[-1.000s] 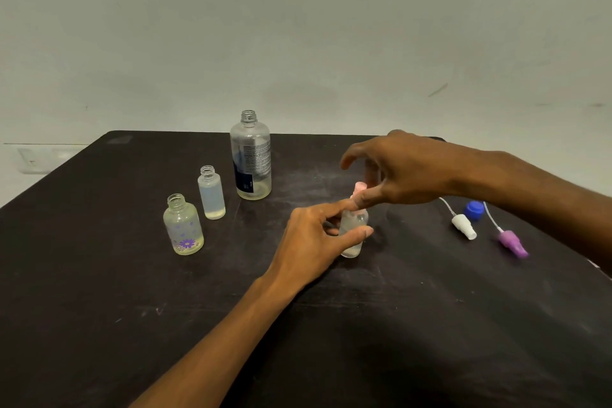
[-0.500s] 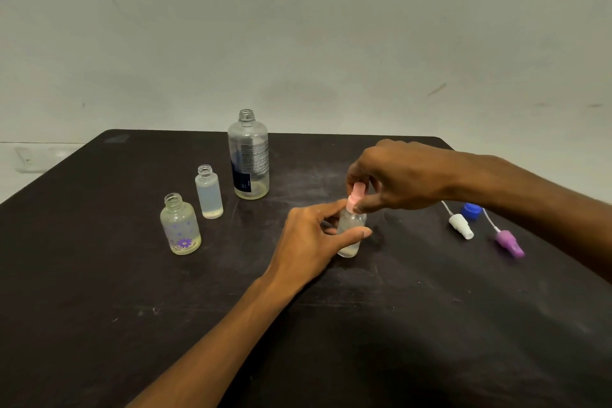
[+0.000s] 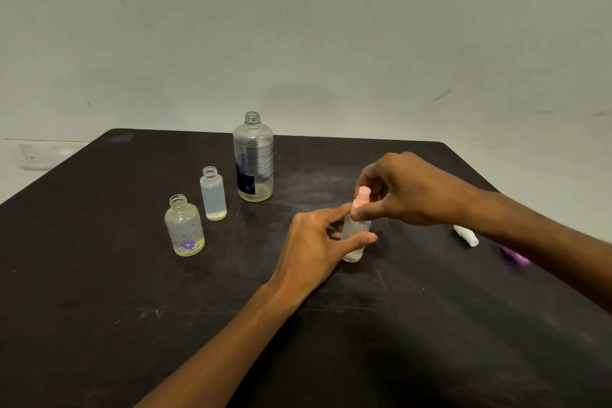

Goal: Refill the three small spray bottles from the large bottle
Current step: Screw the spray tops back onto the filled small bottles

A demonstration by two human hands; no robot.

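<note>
A dark, matte, scuffed rectangular table (image 3: pixel 132 291) fills the lower field of view, its surface marked by pale scratches and dusty smears. Behind it stands a plain grey-green painted wall (image 3: pixel 298 26), with a short dark streak (image 3: pixel 441 95) at 2 o'clock. A white rectangular wall switch plate (image 3: pixel 31 156) is mounted low on the wall at 9 o'clock, just beyond the table's far left corner.

The large bottle (image 3: pixel 253 157) carries a label of fine print, too small to read.

Pink-capped bottle (image 3: pixel 355 235) upright; others (image 3: pixel 213 194) uncapped.
</note>
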